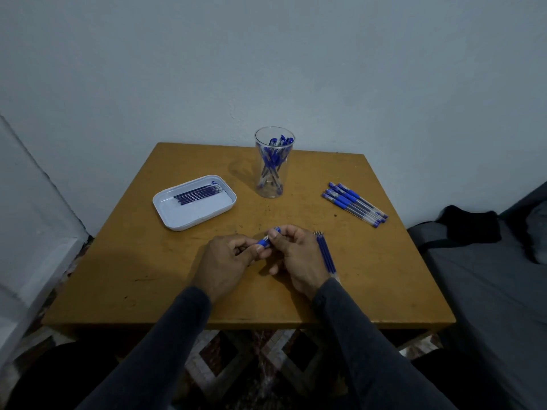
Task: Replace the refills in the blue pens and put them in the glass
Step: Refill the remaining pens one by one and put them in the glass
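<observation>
Centre frame, above the brown wooden surface (165, 261): left hand (228, 258) and right hand (299, 255) both grip closed on one blue plastic pen (266, 240). Clear glass tumbler (273, 164) of pens upper centre.

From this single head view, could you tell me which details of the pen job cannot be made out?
- Blue pen: the left hand and right hand cover most of it, so whether a refill is inside is unclear.
- Glass: its pens overlap, too small to count.
- Tray: the refills lie bunched; used or new cannot be told.
- Loose refills: near ends hidden by the right sleeve.
</observation>
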Demonstrator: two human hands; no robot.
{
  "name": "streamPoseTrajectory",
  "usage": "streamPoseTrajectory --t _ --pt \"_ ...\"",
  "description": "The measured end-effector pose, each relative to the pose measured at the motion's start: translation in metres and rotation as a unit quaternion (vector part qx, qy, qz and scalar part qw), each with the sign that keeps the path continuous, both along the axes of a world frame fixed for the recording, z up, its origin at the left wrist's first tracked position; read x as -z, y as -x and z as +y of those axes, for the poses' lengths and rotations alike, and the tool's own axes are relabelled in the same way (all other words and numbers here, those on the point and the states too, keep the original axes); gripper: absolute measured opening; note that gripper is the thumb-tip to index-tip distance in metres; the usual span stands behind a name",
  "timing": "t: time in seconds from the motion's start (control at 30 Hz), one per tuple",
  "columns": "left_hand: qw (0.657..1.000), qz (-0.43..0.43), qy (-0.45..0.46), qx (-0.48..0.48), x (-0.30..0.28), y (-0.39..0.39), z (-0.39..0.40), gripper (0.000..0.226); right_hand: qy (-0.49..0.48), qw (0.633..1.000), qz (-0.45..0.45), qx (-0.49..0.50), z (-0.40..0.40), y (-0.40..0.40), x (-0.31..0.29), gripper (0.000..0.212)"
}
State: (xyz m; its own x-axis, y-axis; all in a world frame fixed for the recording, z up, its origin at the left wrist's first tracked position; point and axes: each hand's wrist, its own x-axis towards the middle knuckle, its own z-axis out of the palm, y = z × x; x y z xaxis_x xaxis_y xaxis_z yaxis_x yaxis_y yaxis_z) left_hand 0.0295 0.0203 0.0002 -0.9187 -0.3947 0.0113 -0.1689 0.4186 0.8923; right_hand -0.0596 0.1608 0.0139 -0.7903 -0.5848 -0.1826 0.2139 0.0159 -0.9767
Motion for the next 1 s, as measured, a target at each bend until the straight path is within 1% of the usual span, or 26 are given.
streamPoseTrajectory --t 0.13,0.2,0.3,0.43,0.57,0.67,0.8,0.93,1.0 --pt "1.0 0.012 -0.016 0.016 0.001 0.0 -0.005 0.013 0.002 1.0 -0.006 0.029 -0.001 0.002 0.0 0.021" --pt "1.0 0.022 -0.005 0.016 0.001 -0.001 -0.006 0.014 0.0 0.999 -0.004 0.047 -0.003 0.004 -0.001 0.023" --pt "0.999 0.035 -0.001 -0.009 0.002 -0.001 -0.004 0.014 -0.014 0.998 -0.002 0.062 -0.005 0.004 -0.004 0.022" --pt "0.997 0.055 -0.021 -0.057 0.003 -0.002 0.002 0.011 -0.005 0.995 -0.007 0.099 -0.007 0.0 -0.003 0.017" --pt "0.99 0.094 -0.033 -0.104 0.006 -0.006 0.002 0.02 -0.09 0.982 0.083 0.142 -0.011 -0.003 0.01 0.01" --pt "0.987 0.117 -0.042 -0.106 0.006 -0.007 0.0 0.024 -0.141 0.97 0.123 0.155 -0.016 -0.004 0.015 0.011" --pt "0.986 0.138 0.025 -0.088 0.008 -0.007 0.0 0.03 -0.226 0.943 0.2 0.14 -0.021 -0.006 0.01 0.007" --pt "0.982 0.147 0.082 -0.087 0.008 -0.005 0.003 0.034 -0.308 0.891 0.312 0.117 -0.023 -0.007 0.013 0.002" --pt "0.981 0.147 0.094 -0.082 0.008 -0.005 0.004 0.035 -0.323 0.883 0.323 0.113 -0.025 -0.007 0.012 0.003"
